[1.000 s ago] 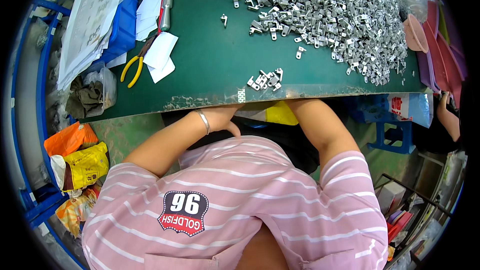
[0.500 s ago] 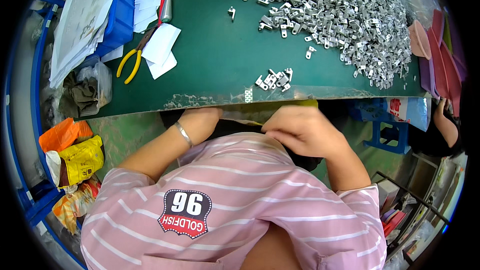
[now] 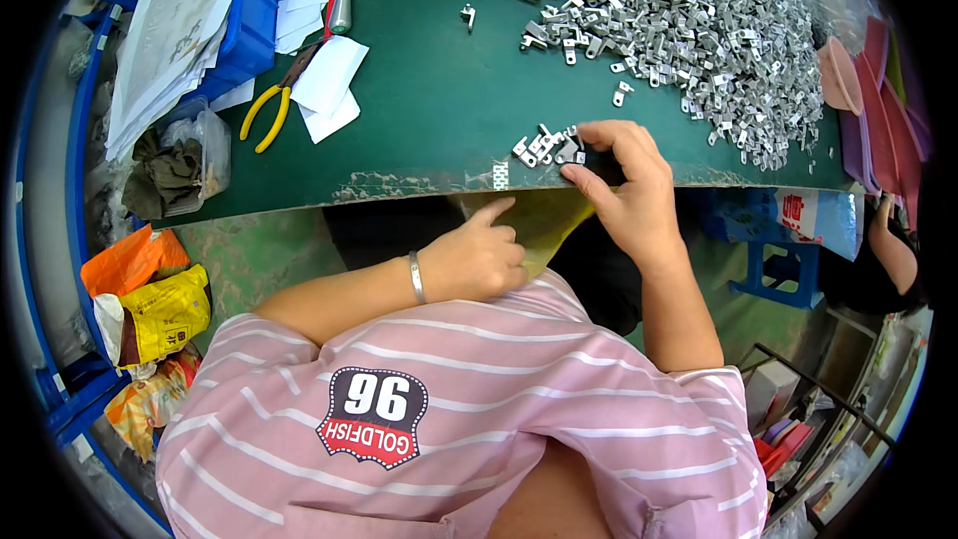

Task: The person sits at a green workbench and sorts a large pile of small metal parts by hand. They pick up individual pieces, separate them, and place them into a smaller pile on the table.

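Note:
My right hand (image 3: pixel 631 180) reaches over the table's front edge. Its thumb and fingers are parted around the right end of a small pile of bent metal brackets (image 3: pixel 539 148), the tips at or close to one bracket. Below the edge, my left hand (image 3: pixel 473 256), with a silver bangle on the wrist, is over my lap. Its index finger points out and the others curl loosely, with no held thing visible. Beside it, partly covered by the hand, lies a yellow sheet or bag (image 3: pixel 555 225).
A large heap of similar brackets (image 3: pixel 699 40) covers the green table's (image 3: pixel 419 90) far right. On the left are yellow-handled pliers (image 3: pixel 266 118), white papers (image 3: pixel 329 75), a blue bin (image 3: pixel 249 30) and a plastic tub (image 3: pixel 215 155). A blue stool (image 3: pixel 783 274) and another person's arm (image 3: pixel 891 250) appear at right.
My right hand has risen from my lap to the small bracket pile. My left hand has shifted right and toward me, its index finger now extended. More of the yellow material shows.

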